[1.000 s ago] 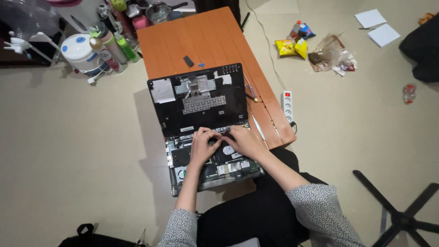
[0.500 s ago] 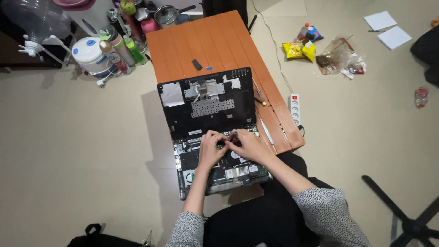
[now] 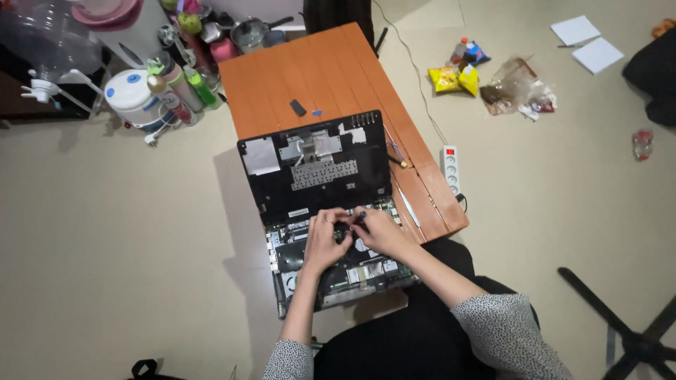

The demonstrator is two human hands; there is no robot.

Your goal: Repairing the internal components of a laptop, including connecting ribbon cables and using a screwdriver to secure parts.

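An opened laptop lies on a low orange table (image 3: 331,67). Its black bottom cover (image 3: 313,169) is flipped up and back, and the exposed base (image 3: 338,271) with circuit boards lies nearest to me. My left hand (image 3: 324,243) rests on the boards near the hinge with its fingers curled. What it pinches, if anything, is hidden. My right hand (image 3: 380,232) is right beside it, fingertips almost touching, pinching a small dark-tipped tool (image 3: 362,212) that points down into the base.
A screwdriver (image 3: 394,152) and a small black part (image 3: 298,107) lie on the table. A white power strip (image 3: 451,167) sits on the floor to the right. Bottles, a white tub (image 3: 134,98) and a pot crowd the upper left. Snack bags (image 3: 451,79), papers and chair legs (image 3: 620,331) are on the right.
The view has shifted a little. Both hands stay at the same spot over the laptop's boards near the hinge, with only small finger movements.
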